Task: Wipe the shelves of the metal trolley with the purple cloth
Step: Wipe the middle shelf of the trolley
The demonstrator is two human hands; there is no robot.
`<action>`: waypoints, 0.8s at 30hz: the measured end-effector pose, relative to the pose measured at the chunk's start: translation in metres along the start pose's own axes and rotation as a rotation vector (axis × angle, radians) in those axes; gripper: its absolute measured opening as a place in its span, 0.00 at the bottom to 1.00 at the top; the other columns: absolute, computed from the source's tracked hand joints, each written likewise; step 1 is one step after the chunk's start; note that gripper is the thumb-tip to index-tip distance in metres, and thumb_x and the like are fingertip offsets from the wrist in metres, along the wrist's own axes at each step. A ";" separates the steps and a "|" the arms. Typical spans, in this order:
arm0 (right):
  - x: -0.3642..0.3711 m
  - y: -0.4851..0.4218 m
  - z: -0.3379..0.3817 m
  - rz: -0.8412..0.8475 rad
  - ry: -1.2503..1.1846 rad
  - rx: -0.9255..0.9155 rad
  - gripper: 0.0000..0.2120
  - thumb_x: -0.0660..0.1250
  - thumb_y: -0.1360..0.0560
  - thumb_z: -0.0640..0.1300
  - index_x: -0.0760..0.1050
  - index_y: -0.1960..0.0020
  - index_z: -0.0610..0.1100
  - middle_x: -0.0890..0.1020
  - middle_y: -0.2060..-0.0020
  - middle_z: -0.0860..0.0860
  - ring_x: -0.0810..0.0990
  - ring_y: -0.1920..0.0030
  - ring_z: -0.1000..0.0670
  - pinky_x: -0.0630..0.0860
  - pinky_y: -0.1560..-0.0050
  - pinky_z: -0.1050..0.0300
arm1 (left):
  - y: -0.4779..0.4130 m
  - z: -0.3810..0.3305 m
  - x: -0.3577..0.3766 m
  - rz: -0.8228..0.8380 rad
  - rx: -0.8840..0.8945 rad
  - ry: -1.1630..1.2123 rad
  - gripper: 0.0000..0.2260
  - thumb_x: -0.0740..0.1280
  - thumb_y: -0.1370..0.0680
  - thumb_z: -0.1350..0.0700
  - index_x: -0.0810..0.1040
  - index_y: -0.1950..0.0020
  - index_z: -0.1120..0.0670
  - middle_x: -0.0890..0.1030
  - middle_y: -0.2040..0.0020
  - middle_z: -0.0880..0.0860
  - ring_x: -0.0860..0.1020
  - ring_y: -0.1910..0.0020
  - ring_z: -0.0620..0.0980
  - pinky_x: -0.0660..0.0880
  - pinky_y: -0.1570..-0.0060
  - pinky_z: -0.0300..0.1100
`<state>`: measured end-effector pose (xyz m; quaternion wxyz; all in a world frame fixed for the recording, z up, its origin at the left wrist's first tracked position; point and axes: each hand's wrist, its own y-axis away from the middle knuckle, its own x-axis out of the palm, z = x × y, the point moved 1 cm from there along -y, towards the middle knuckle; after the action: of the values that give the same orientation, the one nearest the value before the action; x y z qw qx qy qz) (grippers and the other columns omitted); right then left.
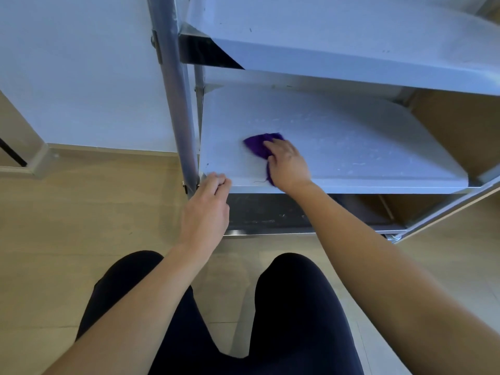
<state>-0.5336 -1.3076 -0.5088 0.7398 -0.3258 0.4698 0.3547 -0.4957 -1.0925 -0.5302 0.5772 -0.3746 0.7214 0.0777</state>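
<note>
Right hand presses flat on the purple cloth on the trolley's middle shelf; left hand curls loosely at the shelf's front corner, empty.

The cloth is a deep purple, plain, with a thin purple thread trailing at the shelf's front edge. The lower shelf of the trolley is pale grey-blue metal, flecked with faint whitish specks and streaks. The upper shelf has the same pale grey-blue tone, with a few small dark marks. The upright post is duller grey with a soft sheen. The band under the lower shelf's front edge is dark grey, scuffed with lighter smudges. The floor is light tan with a faint wood grain. The wall is pale bluish white. The trousers are plain black.
</note>
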 end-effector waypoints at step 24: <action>-0.023 0.034 -0.068 -0.065 -0.057 -0.048 0.20 0.56 0.19 0.42 0.69 0.28 0.50 0.69 0.28 0.50 0.64 0.26 0.47 0.64 0.27 0.47 | -0.026 -0.089 0.034 0.043 0.154 -0.129 0.18 0.66 0.25 0.58 0.77 0.36 0.57 0.78 0.36 0.54 0.74 0.36 0.54 0.73 0.39 0.50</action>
<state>-0.6007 -1.3496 -0.5166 0.7559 -0.3482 0.4291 0.3510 -0.5494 -1.1747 -0.5234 0.6478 -0.3079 0.6944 0.0584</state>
